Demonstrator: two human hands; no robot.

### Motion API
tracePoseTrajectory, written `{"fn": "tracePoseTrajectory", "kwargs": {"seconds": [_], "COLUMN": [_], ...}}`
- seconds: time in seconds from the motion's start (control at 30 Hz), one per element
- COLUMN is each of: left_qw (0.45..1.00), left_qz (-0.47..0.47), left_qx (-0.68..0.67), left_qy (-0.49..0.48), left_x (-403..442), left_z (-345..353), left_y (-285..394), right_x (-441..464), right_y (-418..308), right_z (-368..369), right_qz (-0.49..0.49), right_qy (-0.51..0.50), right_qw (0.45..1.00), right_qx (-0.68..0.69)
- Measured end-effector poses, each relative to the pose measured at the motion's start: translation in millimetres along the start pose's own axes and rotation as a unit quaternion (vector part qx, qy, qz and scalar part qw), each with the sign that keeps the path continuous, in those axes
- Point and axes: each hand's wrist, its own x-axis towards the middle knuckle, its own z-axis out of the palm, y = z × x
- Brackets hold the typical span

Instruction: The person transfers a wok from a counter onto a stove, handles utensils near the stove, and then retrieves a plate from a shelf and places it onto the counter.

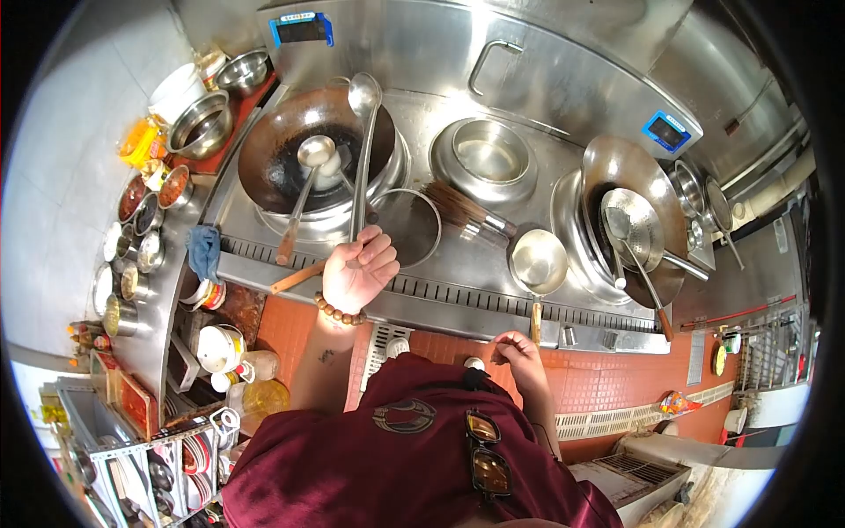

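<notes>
My left hand (359, 271), with a beaded bracelet on the wrist, is closed in a fist. From the fist a long metal ladle (364, 101) stretches forward past the right side of a dark wok (255, 163). In that wok rests another ladle (314, 151) with a wooden grip, beside a whitish utensil that is partly covered. A round sieve (411, 231) lies just beyond my left hand. My right hand (519, 354) is low by my body, its fingers curled with nothing visible in them. Close to it is the wooden grip of a wide ladle (539, 262) on the range.
A bamboo brush (462, 207) lies before a metal pot (490, 150). At right, a second wok (607, 163) holds a perforated skimmer (635, 227) and ladles. Seasoning bowls (176, 187) line the left counter. A blue cloth (203, 253) hangs at the range's edge.
</notes>
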Motion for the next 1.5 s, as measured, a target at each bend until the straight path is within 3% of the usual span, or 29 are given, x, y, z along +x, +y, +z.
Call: {"fn": "tracePoseTrajectory", "kwargs": {"seconds": [0.33, 0.73, 1.1, 1.27, 1.5], "left_qw": [0.999, 0.995, 0.944, 0.93, 0.926], "left_qz": [0.02, 0.046, 0.031, 0.018, -0.043], "left_qx": [-0.025, 0.066, 0.214, 0.267, 0.307], "left_qy": [-0.007, 0.059, 0.25, 0.251, 0.217], "left_x": [11.9, 18.0, 16.4, 21.6, 43.8], "left_z": [16.0, 11.0, 15.8, 24.4, 48.4], "left_y": [-55.6, -100.0, -155.4, -199.2, -260.6], "right_x": [-6.2, -16.3, -26.6, -30.2, -44.8], "right_y": [-2.5, 2.1, 12.2, 24.3, 28.1], "right_z": [-62.8, -118.6, -163.4, -185.1, -221.0], "right_qz": [-0.014, 0.006, 0.024, -0.039, 0.0], "right_qy": [-0.018, -0.031, -0.049, -0.041, -0.035], "right_qw": [1.0, 1.0, 0.998, 0.998, 0.998], "right_qx": [0.0, 0.0, 0.02, 0.011, 0.042]}}
